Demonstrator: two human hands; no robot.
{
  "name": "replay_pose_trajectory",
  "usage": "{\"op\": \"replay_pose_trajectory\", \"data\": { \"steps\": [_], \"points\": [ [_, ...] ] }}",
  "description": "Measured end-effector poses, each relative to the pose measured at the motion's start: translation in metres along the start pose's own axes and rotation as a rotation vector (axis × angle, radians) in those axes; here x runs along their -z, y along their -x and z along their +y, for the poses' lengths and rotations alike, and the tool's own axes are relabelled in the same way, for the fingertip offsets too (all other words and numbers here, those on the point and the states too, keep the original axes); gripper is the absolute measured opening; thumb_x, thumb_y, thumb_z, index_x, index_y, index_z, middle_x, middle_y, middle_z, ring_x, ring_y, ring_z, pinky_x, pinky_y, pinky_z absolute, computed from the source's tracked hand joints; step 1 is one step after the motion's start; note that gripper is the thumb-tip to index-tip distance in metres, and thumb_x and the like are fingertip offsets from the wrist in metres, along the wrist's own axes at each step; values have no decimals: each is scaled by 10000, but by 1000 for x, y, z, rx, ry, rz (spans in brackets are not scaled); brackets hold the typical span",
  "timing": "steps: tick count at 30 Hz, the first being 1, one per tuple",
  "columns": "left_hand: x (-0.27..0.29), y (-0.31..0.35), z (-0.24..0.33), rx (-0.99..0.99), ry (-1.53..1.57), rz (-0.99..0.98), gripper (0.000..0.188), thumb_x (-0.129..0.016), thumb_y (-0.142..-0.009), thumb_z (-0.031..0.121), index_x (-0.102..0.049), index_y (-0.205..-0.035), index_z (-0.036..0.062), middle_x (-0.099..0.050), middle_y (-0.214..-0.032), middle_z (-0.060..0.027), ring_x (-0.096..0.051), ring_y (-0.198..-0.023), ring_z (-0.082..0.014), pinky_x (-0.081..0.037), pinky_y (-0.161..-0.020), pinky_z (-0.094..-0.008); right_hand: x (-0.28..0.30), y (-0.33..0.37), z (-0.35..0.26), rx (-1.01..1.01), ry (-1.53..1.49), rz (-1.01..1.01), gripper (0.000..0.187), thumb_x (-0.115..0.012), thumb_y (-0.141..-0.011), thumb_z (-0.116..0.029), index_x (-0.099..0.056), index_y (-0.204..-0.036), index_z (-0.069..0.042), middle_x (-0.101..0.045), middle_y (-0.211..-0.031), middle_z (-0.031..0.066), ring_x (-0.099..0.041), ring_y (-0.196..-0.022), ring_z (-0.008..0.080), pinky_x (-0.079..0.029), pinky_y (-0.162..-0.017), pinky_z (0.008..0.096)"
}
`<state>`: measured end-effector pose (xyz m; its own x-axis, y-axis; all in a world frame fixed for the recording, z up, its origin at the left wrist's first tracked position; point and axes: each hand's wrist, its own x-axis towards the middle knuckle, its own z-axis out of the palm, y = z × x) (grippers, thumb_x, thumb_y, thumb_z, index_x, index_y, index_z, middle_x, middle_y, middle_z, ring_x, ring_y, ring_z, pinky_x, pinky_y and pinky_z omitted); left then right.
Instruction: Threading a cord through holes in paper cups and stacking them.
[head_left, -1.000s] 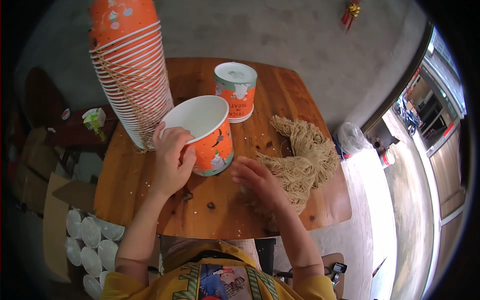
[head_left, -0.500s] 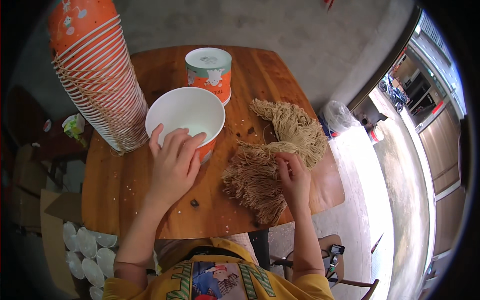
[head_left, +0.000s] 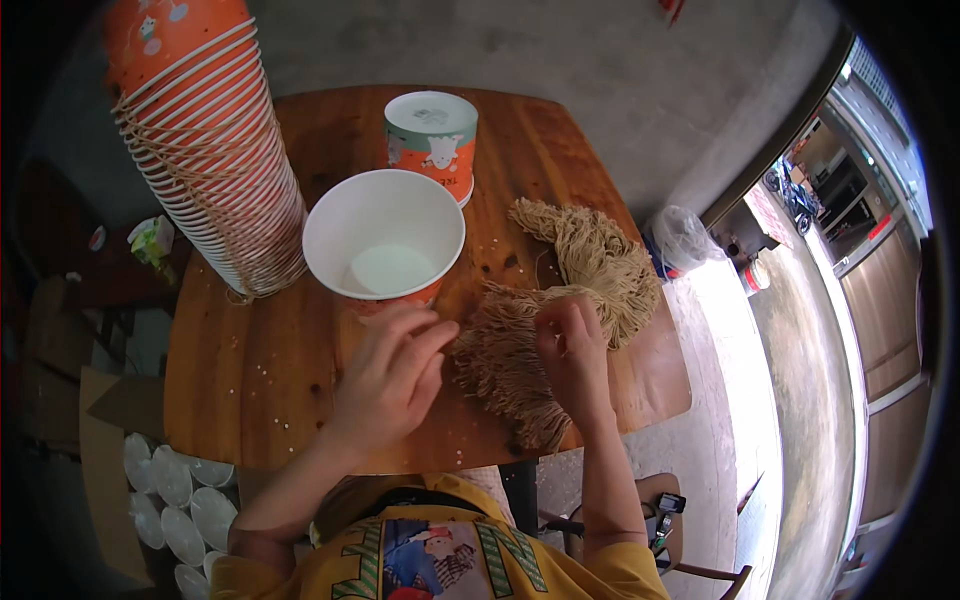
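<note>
A wide paper tub (head_left: pixel 385 262) with a white inside and an orange outside stands upright on the wooden table, its mouth facing up. Just in front of it is my left hand (head_left: pixel 392 375), its fingers loosely bent and apart, holding nothing that shows. To the right lies a bundle of thin tan cords (head_left: pixel 605 270), gathered at the middle and fanned out at both ends. Over the bundle's near half, my right hand (head_left: pixel 575 365) is closed with thumb and fingers together. Whatever is pinched there is too small to make out.
At the left rises a tall leaning stack of nested orange tubs (head_left: pixel 215 170), with loops of tan cord around it. Behind the open tub an upside-down tub (head_left: pixel 432 145) sits on the table (head_left: pixel 270 400). Clear plastic lids (head_left: pixel 180 500) fill a cardboard box at lower left.
My left hand has come away from the tub's rim, moving toward me and to the right. My right hand has shifted slightly left and its fingers are more tightly curled.
</note>
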<state>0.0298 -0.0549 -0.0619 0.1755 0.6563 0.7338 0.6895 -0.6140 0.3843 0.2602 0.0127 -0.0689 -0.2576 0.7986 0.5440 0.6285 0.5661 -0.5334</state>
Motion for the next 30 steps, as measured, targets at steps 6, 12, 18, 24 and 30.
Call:
{"op": "replay_pose_trajectory", "data": {
  "steps": [6, 12, 18, 24, 30],
  "points": [
    [-17, -10, 20, 114, 348, -69, 539, -638, -837, -9, -443, -1338, 25, -539, -1251, -179, -555, -1111, -357, -457, -951, -434, -3, -2, -42, 157, -229, -53, 139, -599, -856, 41, -532, -962, -19, -554, -949, 141, -583, -848, 329, -490, -716, 390],
    [-7, 4, 24, 609, 848, -221, 273, -542, -964, 61, -509, -1229, 1, -615, -1064, -137, -635, -929, -184, -498, -804, -294, -2, 9, -65, 203, -293, -229, 175, -651, -837, -10, -541, -971, -32, -563, -938, 125, -615, -799, 310, -514, -647, 385],
    [17, 55, 14, 711, 694, -107, 118, -494, -989, 56, -555, -1087, 29, -586, -859, -12, -561, -761, -72, -470, -688, -234, -25, 16, -86, 387, -195, -238, 176, -678, -793, 30, -579, -925, -31, -595, -875, 103, -632, -730, 279, -517, -601, 359],
    [51, 78, 28, 668, 756, 185, 277, -489, -946, -28, -430, -1210, 35, -517, -1068, -37, -526, -880, -72, -440, -770, -216, -60, 8, -122, 490, -356, -266, 237, -675, -802, -54, -572, -1015, -46, -559, -858, 95, -618, -758, 274, -518, -596, 355],
    [70, 115, 17, 747, 387, 569, 111, -479, -998, 99, -509, -1059, 12, -520, -960, -18, -468, -852, -76, -398, -783, -220, -99, 9, -161, 538, -482, -300, 245, -618, -764, -70, -534, -992, -36, -508, -866, 96, -616, -783, 281, -532, -594, 366]
  ]
}}
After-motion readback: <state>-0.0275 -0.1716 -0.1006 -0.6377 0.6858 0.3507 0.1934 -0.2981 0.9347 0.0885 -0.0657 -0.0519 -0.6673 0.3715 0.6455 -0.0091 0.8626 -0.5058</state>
